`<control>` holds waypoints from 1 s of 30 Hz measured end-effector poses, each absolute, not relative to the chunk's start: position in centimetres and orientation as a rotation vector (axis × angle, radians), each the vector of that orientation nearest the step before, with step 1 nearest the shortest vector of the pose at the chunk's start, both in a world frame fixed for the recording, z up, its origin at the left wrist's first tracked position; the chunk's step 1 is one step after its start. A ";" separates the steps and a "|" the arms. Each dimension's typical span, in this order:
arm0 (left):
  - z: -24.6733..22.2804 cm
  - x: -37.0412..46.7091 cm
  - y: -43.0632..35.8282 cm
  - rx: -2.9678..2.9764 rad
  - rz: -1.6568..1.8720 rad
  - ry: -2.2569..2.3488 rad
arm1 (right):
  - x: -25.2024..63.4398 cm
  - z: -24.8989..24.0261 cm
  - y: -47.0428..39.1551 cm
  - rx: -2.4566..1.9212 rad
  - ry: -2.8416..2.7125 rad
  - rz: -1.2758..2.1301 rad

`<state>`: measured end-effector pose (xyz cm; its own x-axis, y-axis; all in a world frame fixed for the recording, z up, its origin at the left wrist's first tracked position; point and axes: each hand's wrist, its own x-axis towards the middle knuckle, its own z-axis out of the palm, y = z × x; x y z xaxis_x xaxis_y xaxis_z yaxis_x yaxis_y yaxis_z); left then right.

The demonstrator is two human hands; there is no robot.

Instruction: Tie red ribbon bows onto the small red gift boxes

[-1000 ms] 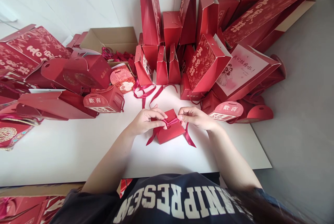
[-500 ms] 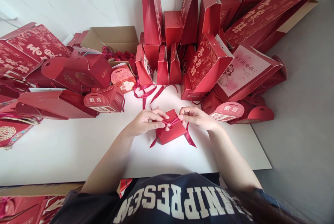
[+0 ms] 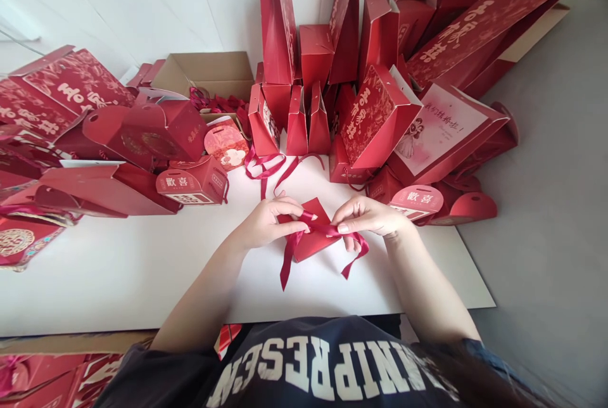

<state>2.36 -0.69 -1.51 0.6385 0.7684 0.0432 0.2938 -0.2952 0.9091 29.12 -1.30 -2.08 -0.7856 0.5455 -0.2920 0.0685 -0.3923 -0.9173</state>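
Note:
A small red gift box (image 3: 317, 248) sits on the white table in front of me, turned at an angle. Dark red ribbon (image 3: 327, 229) runs across its top. My left hand (image 3: 280, 221) pinches the ribbon at the box's left side, thumb and fingertips close together. Over the right side, my right hand (image 3: 363, 218) grips another stretch of ribbon between thumb and forefinger. One loose tail hangs down on the left past the box, and another curls below my right hand. My fingers partly hide where the ribbon crosses.
Loose ribbon (image 3: 266, 170) lies on the white table (image 3: 190, 268) behind the box. Red gift boxes (image 3: 192, 181) crowd the left; tall red boxes (image 3: 280, 34) stand at the back. An open cardboard box (image 3: 209, 69) holds more ribbon. A grey wall (image 3: 551, 205) bounds the right.
My right hand has shifted slightly and now holds the ribbon over the box's right part. The left tail hangs lower, and the ribbon across the top is raised and looser.

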 end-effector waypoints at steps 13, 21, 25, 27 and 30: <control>2.1 3.3 3.6 1.909 0.507 0.971 | 27.4 -0.1 1.2 -0.827 -1.689 1.772; 1.3 3.2 5.5 1.678 0.285 1.011 | 26.0 0.7 2.7 -0.882 -1.965 1.468; 1.3 3.3 5.5 1.644 0.237 0.967 | 25.7 0.6 3.1 -0.890 -2.070 1.346; 1.6 3.3 5.5 1.655 0.224 0.959 | 25.6 0.7 3.2 -0.909 -2.111 1.314; 2.0 3.3 5.5 1.684 0.206 0.946 | 25.6 1.0 3.1 -0.902 -2.188 1.256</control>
